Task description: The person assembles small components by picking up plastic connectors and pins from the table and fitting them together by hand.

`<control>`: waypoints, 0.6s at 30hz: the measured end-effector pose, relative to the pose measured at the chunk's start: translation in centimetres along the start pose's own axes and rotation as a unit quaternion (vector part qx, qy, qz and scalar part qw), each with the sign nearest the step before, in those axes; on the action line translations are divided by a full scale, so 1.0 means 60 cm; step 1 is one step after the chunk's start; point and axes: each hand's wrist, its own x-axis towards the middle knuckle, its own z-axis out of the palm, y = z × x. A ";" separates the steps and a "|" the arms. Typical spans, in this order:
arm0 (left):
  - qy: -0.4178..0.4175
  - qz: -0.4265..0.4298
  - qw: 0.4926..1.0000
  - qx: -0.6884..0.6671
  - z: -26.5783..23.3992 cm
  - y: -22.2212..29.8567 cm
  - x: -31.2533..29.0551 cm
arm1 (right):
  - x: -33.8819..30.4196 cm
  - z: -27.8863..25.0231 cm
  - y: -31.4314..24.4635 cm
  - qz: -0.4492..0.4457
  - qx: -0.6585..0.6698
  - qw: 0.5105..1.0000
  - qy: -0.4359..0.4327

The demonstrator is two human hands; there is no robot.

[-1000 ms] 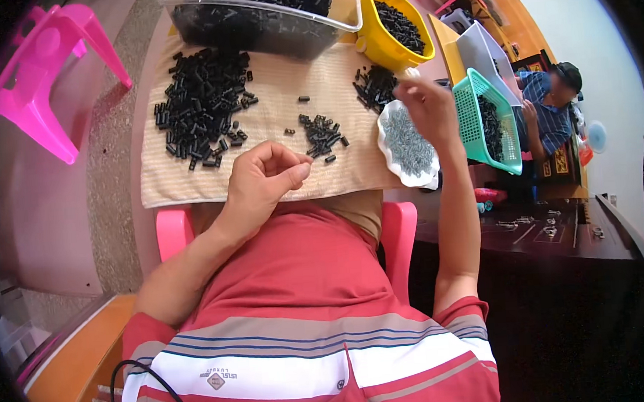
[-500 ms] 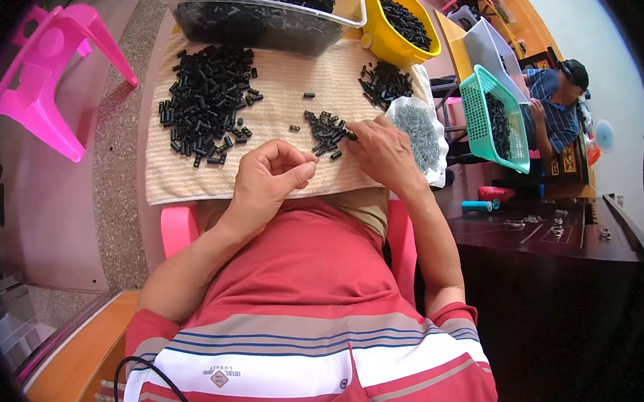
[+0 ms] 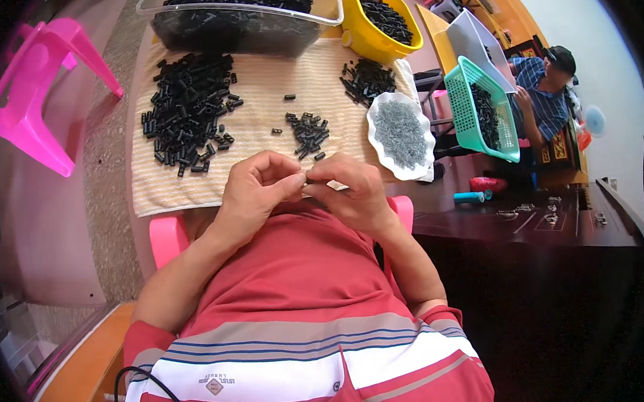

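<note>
Over the near edge of the towel, my left hand (image 3: 257,193) and my right hand (image 3: 352,190) meet at the fingertips, both closed in a pinch. A small dark piece shows at the right fingertips; what the left fingers pinch is too small to make out. Just beyond the hands lies a small heap of short black plastic pieces (image 3: 308,133), with two loose ones beside it. A larger heap of black cylindrical pieces (image 3: 187,110) spreads to the left. Right of my hands, a white scalloped dish (image 3: 425,132) holds many tiny silvery metal parts.
At the back stand a clear plastic bin (image 3: 234,29) and a yellow tub (image 3: 360,33), both with black pieces. Thin black parts (image 3: 368,82) lie before the tub. Rightward are a green basket (image 3: 464,111) and a seated person (image 3: 547,91); a pink stool (image 3: 39,93) stands left.
My right hand has left the small heap and come back toward me to meet the left fingertips. The whole view has shifted slightly.
</note>
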 end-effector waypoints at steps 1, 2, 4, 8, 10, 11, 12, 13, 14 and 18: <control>-0.010 -0.013 1.000 -0.008 -0.002 0.001 0.000 | -0.002 -0.001 0.005 -0.004 0.004 1.000 -0.002; -0.020 -0.027 0.999 -0.016 -0.004 0.001 0.000 | -0.003 -0.001 0.005 -0.002 0.002 1.000 -0.001; -0.028 -0.040 0.999 -0.024 -0.002 0.005 -0.002 | -0.006 -0.002 0.005 0.005 0.044 0.999 -0.005; -0.052 -0.052 0.995 -0.071 -0.004 0.002 0.001 | -0.011 -0.003 0.007 0.064 0.129 0.989 -0.019; -0.060 -0.069 0.994 -0.066 -0.003 0.006 0.001 | -0.018 0.000 0.025 0.057 0.206 0.976 -0.028; -0.062 -0.086 0.992 -0.063 -0.003 0.008 -0.001 | -0.017 -0.002 0.025 0.058 0.205 0.977 -0.027; -0.064 -0.086 0.992 -0.063 -0.002 0.010 -0.001 | -0.014 -0.005 0.023 0.044 0.182 0.981 -0.042; -0.065 -0.098 0.990 -0.072 -0.002 0.012 -0.002 | -0.013 -0.007 0.023 0.031 0.160 0.985 -0.057; -0.067 -0.110 0.989 -0.080 -0.001 0.013 -0.002 | -0.014 -0.007 0.023 0.031 0.159 0.985 -0.056; -0.070 -0.108 0.989 -0.075 -0.003 0.009 -0.001 | -0.019 -0.002 0.022 0.008 0.135 0.989 -0.066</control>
